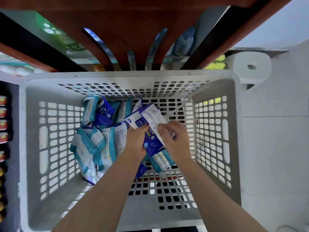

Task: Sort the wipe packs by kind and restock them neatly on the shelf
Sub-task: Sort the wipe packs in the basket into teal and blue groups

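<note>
A white perforated plastic basket [43,91] holds several wipe packs. Teal-and-white packs [87,146] pile at its left and middle; dark blue-and-white packs [104,114] lie at the back. My left hand [136,139] grips a blue-and-white pack [136,118] by its lower end. My right hand [174,138] pinches another blue-and-white pack [153,117] that leans against the first one. Under both hands lies a dark blue pack [153,144], with a teal pack [161,160] below it.
Beyond the basket a red-brown shelf edge [133,22] with dark brackets hangs over shelves holding green packs [66,41] and a pale blue bottle [184,42]. Small red-labelled goods [3,124] line the left edge. A white wall fitting [250,67] stands at the right.
</note>
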A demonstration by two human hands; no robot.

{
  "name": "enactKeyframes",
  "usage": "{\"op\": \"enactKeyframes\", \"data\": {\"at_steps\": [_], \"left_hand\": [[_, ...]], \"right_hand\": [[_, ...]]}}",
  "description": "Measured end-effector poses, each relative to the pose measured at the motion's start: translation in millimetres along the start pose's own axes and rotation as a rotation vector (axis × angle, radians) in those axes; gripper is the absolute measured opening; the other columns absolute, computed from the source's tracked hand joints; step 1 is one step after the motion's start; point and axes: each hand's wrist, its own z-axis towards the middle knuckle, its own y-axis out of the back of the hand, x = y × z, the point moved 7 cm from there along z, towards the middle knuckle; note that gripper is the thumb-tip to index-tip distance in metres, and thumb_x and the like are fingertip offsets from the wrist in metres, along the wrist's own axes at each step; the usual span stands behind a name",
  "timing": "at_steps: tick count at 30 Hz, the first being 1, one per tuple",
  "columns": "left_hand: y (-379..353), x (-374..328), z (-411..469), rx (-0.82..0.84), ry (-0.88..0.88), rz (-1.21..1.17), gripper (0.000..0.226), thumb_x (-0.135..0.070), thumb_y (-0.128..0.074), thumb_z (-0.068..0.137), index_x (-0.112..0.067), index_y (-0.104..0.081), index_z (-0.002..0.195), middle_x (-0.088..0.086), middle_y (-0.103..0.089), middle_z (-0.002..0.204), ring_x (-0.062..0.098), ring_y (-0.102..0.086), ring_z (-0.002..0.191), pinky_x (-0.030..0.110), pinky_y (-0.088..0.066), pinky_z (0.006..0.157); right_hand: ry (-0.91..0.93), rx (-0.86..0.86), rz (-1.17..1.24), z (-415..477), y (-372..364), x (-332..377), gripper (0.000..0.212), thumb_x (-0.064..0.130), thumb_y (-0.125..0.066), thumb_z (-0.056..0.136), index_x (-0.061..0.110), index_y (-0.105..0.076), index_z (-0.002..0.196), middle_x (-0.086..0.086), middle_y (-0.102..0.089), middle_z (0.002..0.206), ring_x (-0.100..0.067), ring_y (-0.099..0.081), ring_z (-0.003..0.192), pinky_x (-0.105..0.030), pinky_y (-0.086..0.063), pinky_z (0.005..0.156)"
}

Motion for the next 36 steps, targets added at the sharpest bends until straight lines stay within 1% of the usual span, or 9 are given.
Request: {"op": "enactKeyframes", "data": {"at_steps": [3,6,8,11,15,21,24,28,36], "left_hand": [[2.2,5.8,-4.8,0.016,0.065,-0.065,0.029,0.0,-0.056,0.089,-0.005,-0.061,0.117,0.016,-0.069,0.102,0.029,-0.067,0.087,0.043,-0.056,0.076],[0.6,6.3,-7.9,0.041,0.062,-0.084,0.033,-0.005,-0.059,0.09,-0.005,-0.059,0.123,0.02,-0.067,0.115,0.035,-0.065,0.104,0.051,-0.053,0.089],[-2.3,3.2,-9.1,0.056,0.034,-0.065,0.032,-0.006,-0.059,0.09,-0.004,-0.059,0.123,0.019,-0.068,0.112,0.033,-0.067,0.099,0.047,-0.056,0.082],[-1.2,-4.2,-8.2,0.022,0.002,-0.026,0.03,-0.006,-0.062,0.09,-0.008,-0.058,0.119,0.009,-0.07,0.093,0.021,-0.069,0.075,0.035,-0.057,0.059],[7.3,-11.0,-6.9,-0.03,0.014,-0.014,0.027,-0.012,-0.066,0.089,-0.014,-0.058,0.114,0.005,-0.07,0.089,0.019,-0.068,0.072,0.037,-0.057,0.062],[5.4,-11.2,-13.4,0.023,0.053,-0.133,0.031,-0.015,-0.067,0.087,-0.009,-0.062,0.118,0.01,-0.072,0.096,0.03,-0.069,0.091,0.049,-0.057,0.079],[2.0,-11.7,-18.7,0.087,0.078,-0.232,0.024,-0.014,-0.063,0.09,-0.01,-0.064,0.113,0.009,-0.073,0.093,0.03,-0.069,0.091,0.05,-0.056,0.08],[3.5,-7.4,-23.1,0.167,0.089,-0.364,0.023,-0.012,-0.058,0.091,-0.014,-0.063,0.113,0.01,-0.073,0.099,0.029,-0.068,0.096,0.05,-0.053,0.083],[10.0,-6.7,-20.0,0.139,0.102,-0.309,0.034,-0.011,-0.059,0.089,-0.011,-0.058,0.123,0.01,-0.07,0.104,0.026,-0.066,0.092,0.045,-0.055,0.082]], "right_hand": [[-0.066,-0.023,0.134,4.9,2.9,-2.2,0.009,0.015,-0.068,0.087,0.014,-0.068,0.096,-0.002,-0.056,0.105,-0.012,-0.058,0.09,-0.021,-0.052,0.077],[-0.094,0.071,0.118,7.1,-0.9,-4.2,0.04,0.031,-0.078,0.078,0.02,-0.058,0.112,-0.001,-0.053,0.116,-0.009,-0.058,0.099,-0.023,-0.055,0.078],[-0.143,0.197,0.156,3.8,-7.3,-5.4,0.057,0.04,-0.078,0.076,0.019,-0.055,0.123,0.001,-0.058,0.118,-0.011,-0.06,0.105,-0.021,-0.055,0.08],[-0.291,0.172,0.309,3.5,3.6,-7.7,0.023,0.027,-0.06,0.093,0.021,-0.061,0.115,-0.003,-0.07,0.103,-0.022,-0.068,0.092,-0.036,-0.057,0.078],[-0.578,0.092,0.619,4.5,15.3,-21.4,0.016,0.019,-0.053,0.091,0.014,-0.067,0.094,-0.006,-0.075,0.09,-0.024,-0.066,0.087,-0.04,-0.049,0.088],[-0.491,0.098,0.74,1.0,17.0,-12.1,0.029,-0.005,-0.059,0.085,0.016,-0.062,0.105,-0.003,-0.074,0.099,-0.02,-0.07,0.086,-0.042,-0.055,0.083],[-0.536,0.055,0.805,-0.5,13.2,-13.3,0.02,0.004,-0.065,0.087,0.014,-0.063,0.104,-0.009,-0.073,0.104,-0.025,-0.07,0.089,-0.048,-0.054,0.085],[-0.55,-0.002,0.787,0.0,13.5,-8.4,0.004,0.014,-0.068,0.088,0.013,-0.065,0.091,-0.008,-0.074,0.095,-0.02,-0.071,0.077,-0.037,-0.058,0.072],[-0.458,-0.164,0.727,3.6,22.2,-4.4,0.015,0.009,-0.062,0.092,0.024,-0.06,0.094,0.002,-0.072,0.09,-0.016,-0.07,0.078,-0.039,-0.06,0.07]]}}
